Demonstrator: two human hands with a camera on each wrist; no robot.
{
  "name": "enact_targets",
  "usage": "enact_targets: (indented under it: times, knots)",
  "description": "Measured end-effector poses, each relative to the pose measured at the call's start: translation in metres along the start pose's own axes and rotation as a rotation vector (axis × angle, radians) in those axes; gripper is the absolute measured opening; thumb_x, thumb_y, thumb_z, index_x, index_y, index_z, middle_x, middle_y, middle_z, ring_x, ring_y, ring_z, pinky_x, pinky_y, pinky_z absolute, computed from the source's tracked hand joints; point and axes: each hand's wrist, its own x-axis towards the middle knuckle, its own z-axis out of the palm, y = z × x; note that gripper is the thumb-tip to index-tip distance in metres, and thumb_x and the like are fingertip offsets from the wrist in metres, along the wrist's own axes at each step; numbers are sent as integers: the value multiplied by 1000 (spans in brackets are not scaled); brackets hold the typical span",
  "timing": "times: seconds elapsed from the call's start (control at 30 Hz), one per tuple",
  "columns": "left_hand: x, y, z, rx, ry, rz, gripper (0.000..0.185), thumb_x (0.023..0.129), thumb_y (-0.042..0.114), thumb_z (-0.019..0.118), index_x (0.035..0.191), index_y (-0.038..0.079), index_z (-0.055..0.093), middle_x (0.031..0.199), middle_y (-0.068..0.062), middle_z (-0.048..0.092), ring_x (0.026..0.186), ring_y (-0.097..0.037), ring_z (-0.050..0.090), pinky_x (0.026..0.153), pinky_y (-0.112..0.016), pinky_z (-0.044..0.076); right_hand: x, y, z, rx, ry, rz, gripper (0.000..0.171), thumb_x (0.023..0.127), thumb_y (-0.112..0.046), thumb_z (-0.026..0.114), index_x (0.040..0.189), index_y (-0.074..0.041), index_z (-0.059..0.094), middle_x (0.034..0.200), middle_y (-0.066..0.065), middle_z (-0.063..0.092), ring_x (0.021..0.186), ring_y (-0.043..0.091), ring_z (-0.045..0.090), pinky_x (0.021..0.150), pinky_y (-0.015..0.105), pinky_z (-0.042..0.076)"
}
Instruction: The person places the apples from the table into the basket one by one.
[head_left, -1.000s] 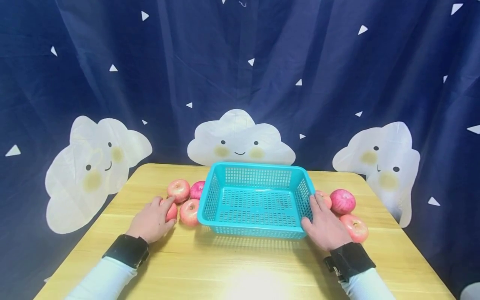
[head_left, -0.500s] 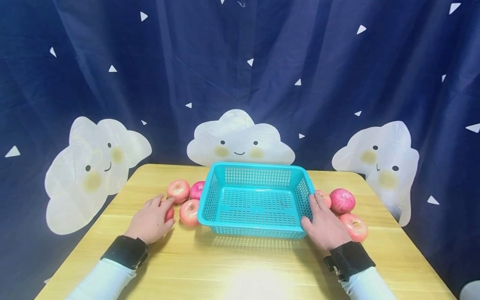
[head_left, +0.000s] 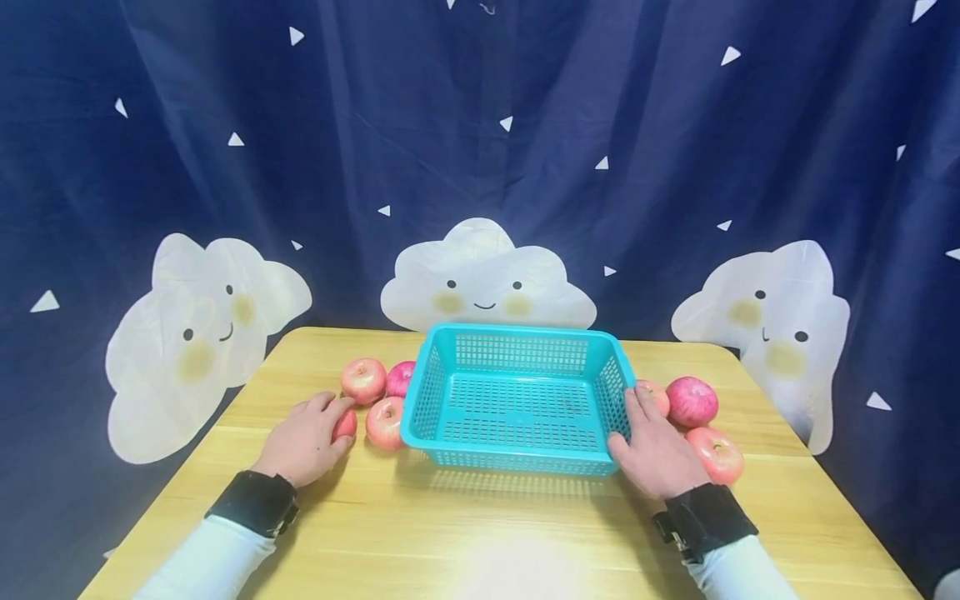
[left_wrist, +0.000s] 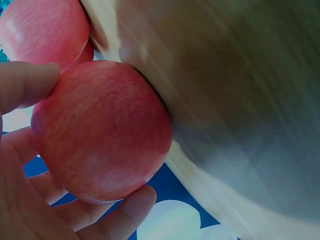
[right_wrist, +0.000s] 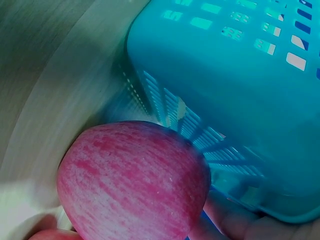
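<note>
Here, a round red-pink apple point(left_wrist: 102, 132) sits cupped in the left hand point(head_left: 306, 439), whose fingers point(left_wrist: 117, 217) curl under and around it while the thumb presses its upper side; in the head view only a sliver of this fruit point(head_left: 346, 424) shows past the knuckles, low on the left part of the pale wooden surface point(head_left: 480, 533). Just beside it lies a second pink apple point(head_left: 386, 422), touching or nearly touching the left wall of the turquoise perforated plastic basket point(head_left: 517, 457), and behind these sit two more apples point(head_left: 363, 380) point(head_left: 401, 378), one pale pink and one deeper magenta. The basket stands upright in the middle of the surface. On its right side the right hand point(head_left: 656, 450) rests with its fingers laid along the basket's right wall and the thumb against the near corner; the right wrist view shows a striped pink apple point(right_wrist: 132, 182) close by the palm and pressed against the basket's outer wall, but I cannot tell whether the hand grasps it or merely lies against it. Further right are a darker red apple point(head_left: 692, 402) and a lighter pink one point(head_left: 718, 455) nearer the person. Black wrist straps point(head_left: 255, 502) and white sleeves cover both forearms, and a navy curtain printed with smiling white clouds point(head_left: 486, 279) hangs behind.
</note>
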Motion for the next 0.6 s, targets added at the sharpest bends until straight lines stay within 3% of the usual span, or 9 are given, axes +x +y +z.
enact_targets:
  times: [0.27,0.6]
  knots:
    - [4,0,-7,-21,6,12,61,83,27,78,139,11,59,129,-23,57,114,-45,55,83,-65,52,-1,-2,-1,-5,-10,17,73,97,-30,51,154,10,28,161,31,20,146,48,25,104,62,41]
    - [22,24,-43,-31,34,97,61,84,27,75,141,15,57,132,-20,56,115,-43,56,85,-64,52,-2,-2,-1,1,-13,20,73,97,-29,52,154,10,27,162,31,19,146,48,25,102,63,43]
